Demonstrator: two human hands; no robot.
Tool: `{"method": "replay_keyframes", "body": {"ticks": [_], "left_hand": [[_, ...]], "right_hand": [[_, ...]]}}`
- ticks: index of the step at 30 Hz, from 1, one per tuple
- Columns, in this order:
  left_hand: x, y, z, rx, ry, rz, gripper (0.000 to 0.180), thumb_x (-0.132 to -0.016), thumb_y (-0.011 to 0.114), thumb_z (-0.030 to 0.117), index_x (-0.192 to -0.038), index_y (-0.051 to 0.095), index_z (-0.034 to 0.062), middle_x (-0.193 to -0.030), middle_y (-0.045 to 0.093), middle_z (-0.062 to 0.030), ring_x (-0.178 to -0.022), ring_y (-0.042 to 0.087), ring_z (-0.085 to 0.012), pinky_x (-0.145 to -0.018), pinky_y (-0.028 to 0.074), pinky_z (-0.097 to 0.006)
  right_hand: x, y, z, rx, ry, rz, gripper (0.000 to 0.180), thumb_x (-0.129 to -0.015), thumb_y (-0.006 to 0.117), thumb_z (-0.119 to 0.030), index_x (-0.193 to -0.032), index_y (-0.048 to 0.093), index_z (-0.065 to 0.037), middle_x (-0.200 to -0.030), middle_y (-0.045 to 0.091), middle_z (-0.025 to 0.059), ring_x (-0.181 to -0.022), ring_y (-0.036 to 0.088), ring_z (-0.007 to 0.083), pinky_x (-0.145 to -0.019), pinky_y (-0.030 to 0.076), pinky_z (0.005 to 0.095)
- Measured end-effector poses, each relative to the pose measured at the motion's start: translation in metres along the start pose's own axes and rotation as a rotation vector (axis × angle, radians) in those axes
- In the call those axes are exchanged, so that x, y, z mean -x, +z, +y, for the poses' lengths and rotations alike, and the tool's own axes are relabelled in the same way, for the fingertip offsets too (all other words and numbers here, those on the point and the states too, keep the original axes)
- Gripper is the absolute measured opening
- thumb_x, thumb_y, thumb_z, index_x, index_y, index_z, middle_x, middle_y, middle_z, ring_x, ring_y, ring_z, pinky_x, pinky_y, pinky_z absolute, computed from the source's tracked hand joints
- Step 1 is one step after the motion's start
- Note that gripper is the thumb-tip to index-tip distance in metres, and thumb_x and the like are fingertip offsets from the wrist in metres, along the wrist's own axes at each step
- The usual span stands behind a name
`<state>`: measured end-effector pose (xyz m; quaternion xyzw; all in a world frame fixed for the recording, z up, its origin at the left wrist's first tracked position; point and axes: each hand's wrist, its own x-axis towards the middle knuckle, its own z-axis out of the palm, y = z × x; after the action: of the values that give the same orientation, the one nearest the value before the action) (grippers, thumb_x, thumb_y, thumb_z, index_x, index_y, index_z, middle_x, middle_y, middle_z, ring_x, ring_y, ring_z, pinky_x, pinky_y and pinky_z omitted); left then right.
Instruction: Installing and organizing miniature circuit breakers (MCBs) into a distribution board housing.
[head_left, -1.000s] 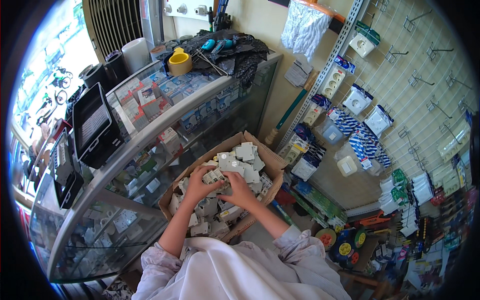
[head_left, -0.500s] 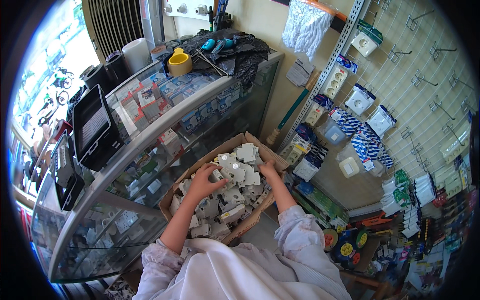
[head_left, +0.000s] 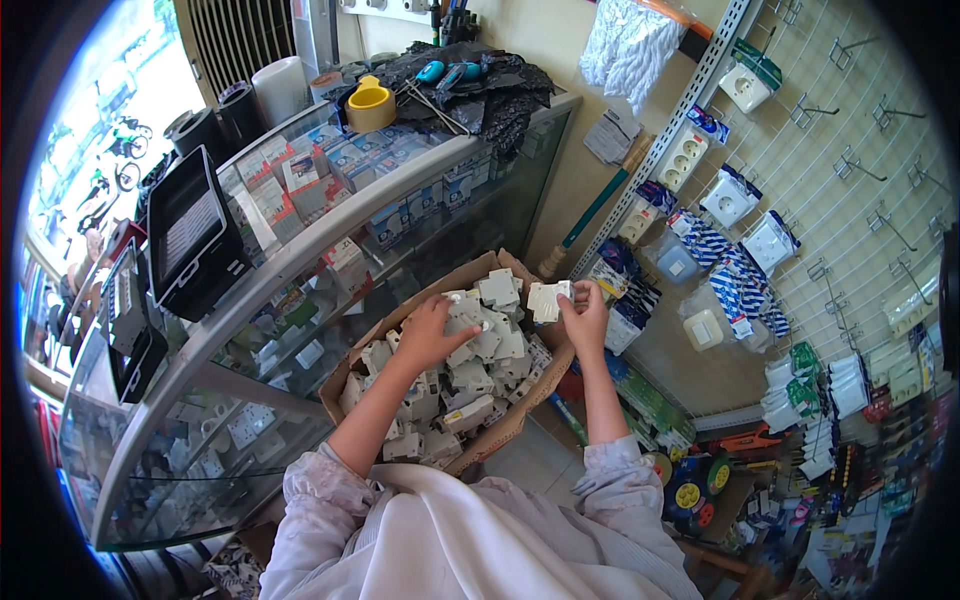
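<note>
Holding one white block [head_left: 546, 302] near one carton [head_left: 561, 362].

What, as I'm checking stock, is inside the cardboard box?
A heap of white, blocky parts fills the box; the left hand covers some. The lower layers and bottom are hidden.

An open brown cardboard box [head_left: 540, 382] held a heap of white, block-shaped plastic modules [head_left: 470, 380]. Beside it, a silver-framed glass counter [head_left: 345, 217] bore a crumpled black plastic sheet [head_left: 510, 90] and an open black case [head_left: 200, 270].
</note>
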<state>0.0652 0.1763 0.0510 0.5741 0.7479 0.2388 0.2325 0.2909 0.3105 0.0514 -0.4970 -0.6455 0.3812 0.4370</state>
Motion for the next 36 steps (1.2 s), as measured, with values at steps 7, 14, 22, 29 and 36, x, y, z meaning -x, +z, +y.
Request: {"method": "replay_keyframes", "body": {"ticks": [7,14,22,29,36], "left_hand": [[0.021,-0.042,0.033,0.527,0.200,0.031,0.088,-0.068,0.077,0.040,-0.133,0.033,0.0006,-0.129,0.045,-0.0192,-0.120,0.045,-0.0300,-0.096,0.039,-0.041],[0.057,-0.063,0.016,0.243,0.286,0.160,0.091,-0.063,0.081,0.034,-0.133,0.034,0.0013,-0.124,0.049,-0.0200,-0.115,0.049,-0.0293,-0.092,0.043,-0.039],[0.099,-0.065,-0.074,0.799,-0.200,0.195,0.067,-0.073,0.072,0.020,-0.129,0.040,0.0031,-0.116,0.054,-0.0090,-0.101,0.054,-0.0186,-0.084,0.045,-0.035],[0.126,-0.071,-0.086,1.182,-0.408,0.171,0.061,-0.080,0.069,0.027,-0.129,0.039,0.0058,-0.120,0.050,-0.0058,-0.106,0.050,-0.0170,-0.086,0.044,-0.036],[0.137,-0.074,-0.103,1.254,-0.338,0.106,0.061,-0.081,0.068,0.030,-0.129,0.037,0.0089,-0.123,0.048,-0.0048,-0.112,0.045,-0.0172,-0.089,0.040,-0.037]], "right_hand": [[0.032,0.019,-0.089,-0.109,-0.075,-0.353,0.018,-0.079,0.065,-0.011,-0.093,0.057,-0.002,-0.071,0.059,0.0041,-0.056,0.057,0.0076,-0.048,0.045,0.0225],[0.058,0.080,-0.122,-0.126,-0.180,-0.490,0.020,-0.079,0.066,-0.016,-0.088,0.058,0.000,-0.067,0.059,0.0063,-0.054,0.058,0.0101,-0.051,0.045,0.0246],[0.086,0.125,-0.109,0.047,-0.479,-0.765,0.025,-0.080,0.061,-0.018,-0.101,0.056,-0.006,-0.092,0.062,0.0087,-0.089,0.058,0.0206,-0.077,0.043,0.0371],[0.147,0.158,-0.074,0.925,-1.101,-0.848,0.042,-0.060,0.075,-0.029,-0.095,0.062,-0.010,-0.093,0.060,0.0016,-0.109,0.044,0.0218,-0.090,0.030,0.0494],[0.153,0.172,-0.061,0.933,-1.044,-0.728,0.019,-0.070,0.059,-0.015,-0.089,0.062,-0.011,-0.084,0.062,0.0008,-0.091,0.057,0.0190,-0.082,0.035,0.0436]]}}
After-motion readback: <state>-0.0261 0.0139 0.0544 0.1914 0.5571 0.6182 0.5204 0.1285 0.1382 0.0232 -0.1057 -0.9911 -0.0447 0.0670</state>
